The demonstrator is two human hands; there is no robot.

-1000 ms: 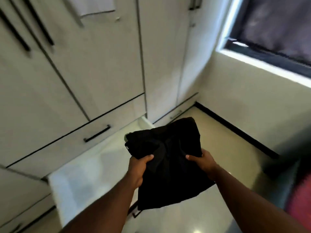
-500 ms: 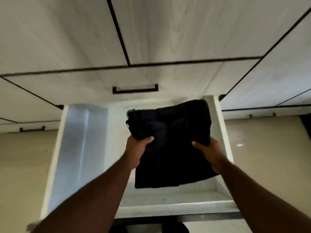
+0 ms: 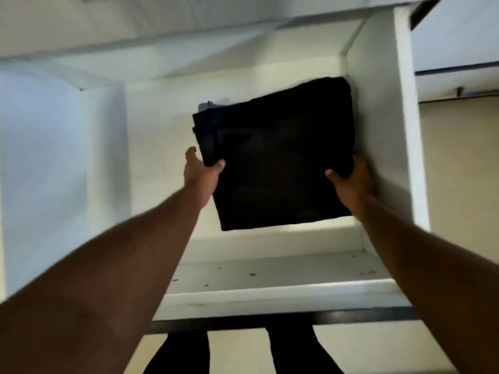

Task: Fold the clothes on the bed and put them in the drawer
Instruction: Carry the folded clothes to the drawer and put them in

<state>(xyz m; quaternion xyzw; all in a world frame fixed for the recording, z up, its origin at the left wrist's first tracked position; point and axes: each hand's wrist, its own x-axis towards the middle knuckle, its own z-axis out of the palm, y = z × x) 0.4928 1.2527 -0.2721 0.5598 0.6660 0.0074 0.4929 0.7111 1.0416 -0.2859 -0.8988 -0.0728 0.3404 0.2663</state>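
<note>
Two hands: both grip one folded black fabric garment [image 3: 275,157], held flat between them over the open white wooden drawer [image 3: 378,130].
Left hand [image 3: 201,170]: thumb curled over the garment's near-left corner, fingers underneath and hidden; it pinches the layered fold edge.
Right hand [image 3: 351,180]: thumb on top at the near-right edge, fingers wrapped below, close beside the drawer's right wall.
Garment: ahead of both hands, inside the drawer's outline toward its right side; whether its far edge already touches the drawer floor cannot be told.
Drawer: the pale floor lies bare to the left of the left hand; the front rail [image 3: 270,295] sits nearer the person than both wrists.
Step in hand: lowering the fold into place.
Doing it well: probably keep the bundle level, set the far edge down first, and slide the fingers out sideways so the layers stay stacked.
Risk: the right knuckles may brush the wall; a dragged release could open the fold.
</note>
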